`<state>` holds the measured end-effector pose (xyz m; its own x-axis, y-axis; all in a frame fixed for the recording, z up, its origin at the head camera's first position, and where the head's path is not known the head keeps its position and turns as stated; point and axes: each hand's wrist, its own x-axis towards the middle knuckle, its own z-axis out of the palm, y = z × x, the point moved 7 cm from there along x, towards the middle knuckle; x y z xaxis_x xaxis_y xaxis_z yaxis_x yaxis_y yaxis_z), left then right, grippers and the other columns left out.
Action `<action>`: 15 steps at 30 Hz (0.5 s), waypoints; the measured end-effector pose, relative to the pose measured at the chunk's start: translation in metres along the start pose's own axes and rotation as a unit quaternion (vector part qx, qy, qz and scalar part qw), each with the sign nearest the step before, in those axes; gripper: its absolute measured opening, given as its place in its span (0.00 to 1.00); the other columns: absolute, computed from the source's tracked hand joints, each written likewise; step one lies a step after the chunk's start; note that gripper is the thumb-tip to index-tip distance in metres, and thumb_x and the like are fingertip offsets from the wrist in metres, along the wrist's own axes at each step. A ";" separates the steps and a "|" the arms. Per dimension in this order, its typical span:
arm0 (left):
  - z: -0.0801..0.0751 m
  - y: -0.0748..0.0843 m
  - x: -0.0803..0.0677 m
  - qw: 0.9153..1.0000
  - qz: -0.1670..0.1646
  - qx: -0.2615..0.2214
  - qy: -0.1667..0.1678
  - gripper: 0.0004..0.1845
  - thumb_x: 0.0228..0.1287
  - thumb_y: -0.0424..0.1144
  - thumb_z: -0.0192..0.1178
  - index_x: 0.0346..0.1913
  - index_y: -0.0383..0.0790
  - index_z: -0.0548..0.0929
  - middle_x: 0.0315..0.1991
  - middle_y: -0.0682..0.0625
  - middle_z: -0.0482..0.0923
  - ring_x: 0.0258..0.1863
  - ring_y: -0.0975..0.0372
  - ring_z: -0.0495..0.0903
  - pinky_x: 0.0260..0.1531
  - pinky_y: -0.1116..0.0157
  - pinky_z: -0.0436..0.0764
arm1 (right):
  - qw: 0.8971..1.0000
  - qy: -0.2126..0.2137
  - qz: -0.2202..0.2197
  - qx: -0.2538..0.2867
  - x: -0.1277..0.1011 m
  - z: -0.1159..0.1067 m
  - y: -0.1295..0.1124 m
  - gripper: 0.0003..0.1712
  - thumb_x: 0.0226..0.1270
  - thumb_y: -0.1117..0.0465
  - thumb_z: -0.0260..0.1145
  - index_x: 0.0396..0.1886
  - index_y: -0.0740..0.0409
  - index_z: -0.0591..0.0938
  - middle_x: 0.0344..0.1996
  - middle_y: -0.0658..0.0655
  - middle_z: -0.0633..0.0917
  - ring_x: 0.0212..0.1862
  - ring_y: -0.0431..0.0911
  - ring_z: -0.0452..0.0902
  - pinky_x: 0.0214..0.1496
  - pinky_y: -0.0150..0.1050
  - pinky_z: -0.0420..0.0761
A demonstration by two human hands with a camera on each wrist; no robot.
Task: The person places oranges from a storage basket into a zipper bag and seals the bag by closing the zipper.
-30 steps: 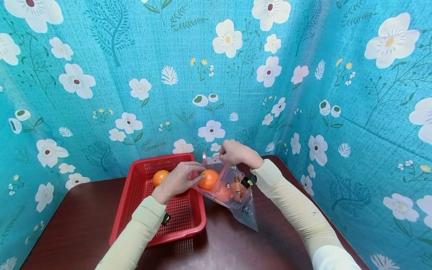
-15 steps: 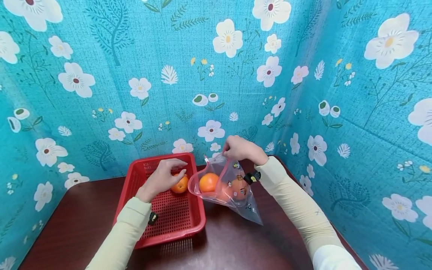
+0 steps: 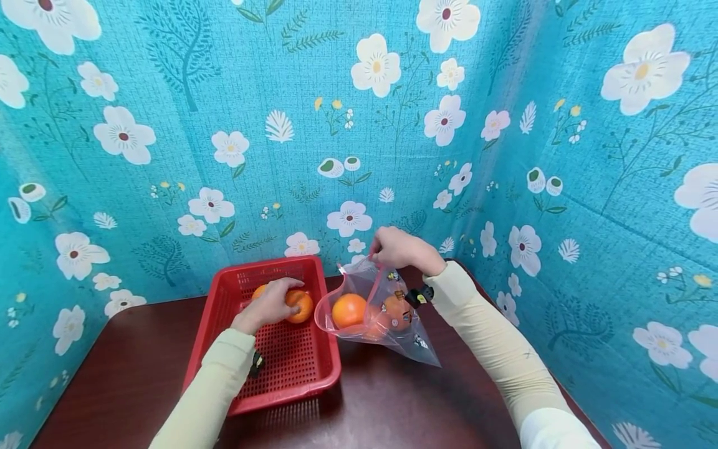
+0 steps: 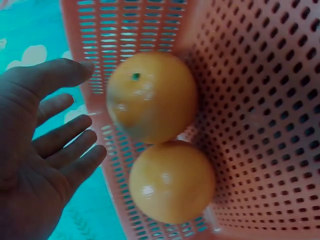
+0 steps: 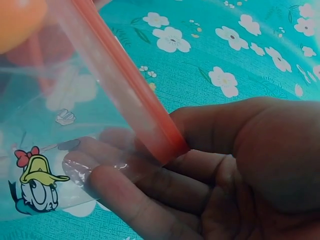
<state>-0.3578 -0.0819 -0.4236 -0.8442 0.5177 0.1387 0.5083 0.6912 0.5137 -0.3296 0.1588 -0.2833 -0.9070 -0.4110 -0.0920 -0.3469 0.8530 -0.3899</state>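
Note:
My left hand [image 3: 270,304] reaches down into the red basket [image 3: 331,349], fingers loosely spread over an orange [image 3: 303,307]. A second orange [image 3: 258,291] lies against it, partly behind the hand in the head view. In the left wrist view the fingers and thumb stand apart beside both oranges, holding neither. My right hand [image 3: 405,248] pinches the red zip edge of a clear plastic zip bag [image 5: 112,90], keeping its mouth spread toward the basket. Several oranges are inside the bag, one [image 3: 348,310] just within the mouth. A cartoon duck is printed on the plastic.
The basket has perforated walls and floor and stands on a dark brown table [image 3: 359,415], just left of the bag. A teal floral curtain [image 3: 291,156] hangs behind the table and along its right side.
My left hand has let go of the bag's mouth and moved left and down to the oranges in the basket. The oranges there have shifted. My right hand still holds the bag.

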 end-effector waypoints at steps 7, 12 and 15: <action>0.018 -0.015 0.007 0.998 -0.051 0.000 -0.042 0.35 0.58 0.30 0.72 0.68 0.30 0.73 0.61 0.38 0.78 0.54 0.48 0.76 0.59 0.44 0.78 | 1.000 -0.007 -0.001 0.002 0.000 0.005 0.001 0.10 0.69 0.69 0.63 0.40 0.64 0.91 0.32 0.57 0.89 0.25 0.44 0.74 0.26 0.33 0.74; 0.026 -0.018 0.011 0.997 -0.055 0.014 -0.046 0.35 0.58 0.33 0.74 0.68 0.30 0.74 0.60 0.39 0.79 0.55 0.48 0.77 0.61 0.44 0.77 | 1.000 -0.006 0.000 -0.005 0.000 0.008 0.002 0.13 0.64 0.74 0.62 0.41 0.62 0.90 0.36 0.57 0.89 0.29 0.46 0.76 0.29 0.34 0.76; 0.028 -0.020 0.012 0.997 -0.049 0.027 -0.045 0.35 0.57 0.34 0.74 0.67 0.29 0.75 0.60 0.37 0.79 0.56 0.47 0.78 0.61 0.45 0.77 | 1.000 -0.003 0.000 -0.008 0.001 0.009 0.001 0.14 0.62 0.75 0.63 0.41 0.62 0.90 0.38 0.57 0.89 0.33 0.46 0.78 0.30 0.34 0.77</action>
<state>-0.3735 -0.0757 -0.4556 -0.8730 0.4875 0.0121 0.4344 0.7661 0.4737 -0.3291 0.1567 -0.2919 -0.9054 -0.4133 -0.0974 -0.3514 0.8580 -0.3746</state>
